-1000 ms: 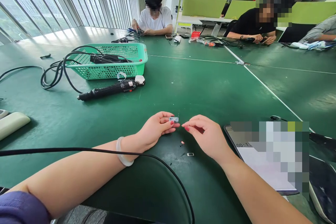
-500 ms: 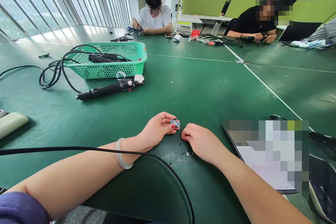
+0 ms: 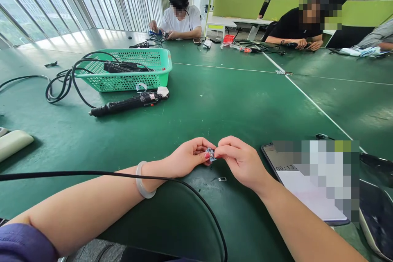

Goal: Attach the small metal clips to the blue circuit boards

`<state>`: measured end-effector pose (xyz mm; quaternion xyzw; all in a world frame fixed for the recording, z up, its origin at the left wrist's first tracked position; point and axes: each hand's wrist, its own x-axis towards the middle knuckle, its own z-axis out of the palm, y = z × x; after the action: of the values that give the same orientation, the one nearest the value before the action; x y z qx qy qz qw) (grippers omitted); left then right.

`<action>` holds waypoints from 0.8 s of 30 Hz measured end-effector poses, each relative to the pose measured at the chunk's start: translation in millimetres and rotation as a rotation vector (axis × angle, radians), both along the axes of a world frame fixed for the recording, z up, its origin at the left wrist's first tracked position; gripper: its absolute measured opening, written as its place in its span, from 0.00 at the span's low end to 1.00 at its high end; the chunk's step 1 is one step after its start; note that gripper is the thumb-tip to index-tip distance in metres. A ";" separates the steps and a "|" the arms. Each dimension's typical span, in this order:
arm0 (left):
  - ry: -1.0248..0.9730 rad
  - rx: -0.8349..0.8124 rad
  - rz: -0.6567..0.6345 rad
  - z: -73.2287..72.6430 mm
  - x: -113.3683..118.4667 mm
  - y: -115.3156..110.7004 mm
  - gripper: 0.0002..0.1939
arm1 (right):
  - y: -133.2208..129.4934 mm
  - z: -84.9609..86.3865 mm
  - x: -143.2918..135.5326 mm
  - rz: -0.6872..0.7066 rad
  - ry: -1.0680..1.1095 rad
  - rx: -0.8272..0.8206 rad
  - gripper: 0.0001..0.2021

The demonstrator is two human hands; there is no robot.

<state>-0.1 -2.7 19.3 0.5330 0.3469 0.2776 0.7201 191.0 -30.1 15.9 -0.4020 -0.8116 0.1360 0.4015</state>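
A small blue-and-white circuit board (image 3: 211, 154) is pinched between the thumb and fingers of my left hand (image 3: 192, 153). My right hand (image 3: 238, 157) meets it from the right, with thumb and index finger pressed together at the board's edge. Whatever lies between those right fingertips is hidden. Below both hands, a tiny pale rectangular frame-like piece (image 3: 222, 179) rests on the green table (image 3: 181, 217). A black cable (image 3: 101, 174) runs across in front of my left forearm.
A green basket (image 3: 123, 86) holds cables, with a black electric screwdriver (image 3: 129, 104) before it. To the right lie a phone-like screen (image 3: 313, 196) and a dark device (image 3: 379, 217). Two people, one in a white shirt (image 3: 184, 22), one in a black shirt (image 3: 288, 24), sit across the table.
My right hand has risen from the tabletop to the circuit board. My left hand has shifted slightly right and tilted the board. A dark speck near the right fingertips no longer shows.
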 end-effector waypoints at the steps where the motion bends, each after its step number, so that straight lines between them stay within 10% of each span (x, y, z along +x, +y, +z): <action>1: -0.008 -0.003 -0.018 -0.2 -0.5 0.1 0.12 | -0.1 -0.2 0.2 0.007 0.002 0.007 0.14; 11: -0.110 -0.142 -0.031 -3.3 -2.6 0.1 0.16 | -1.8 3.0 2.8 -0.084 0.093 -0.082 0.12; 18: -0.144 -0.173 0.384 -6.6 -0.4 8.0 0.10 | -2.2 0.4 1.8 -0.019 -0.199 -0.506 0.04; 24: -0.076 -0.133 0.440 -3.2 1.2 8.2 0.09 | -1.2 -2.6 -5.4 -0.022 -0.374 -0.564 0.11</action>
<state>1.2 5.6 16.1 0.3852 0.4449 0.4241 0.6883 185.6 -31.4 13.3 -0.5241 -0.7971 0.2748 0.1200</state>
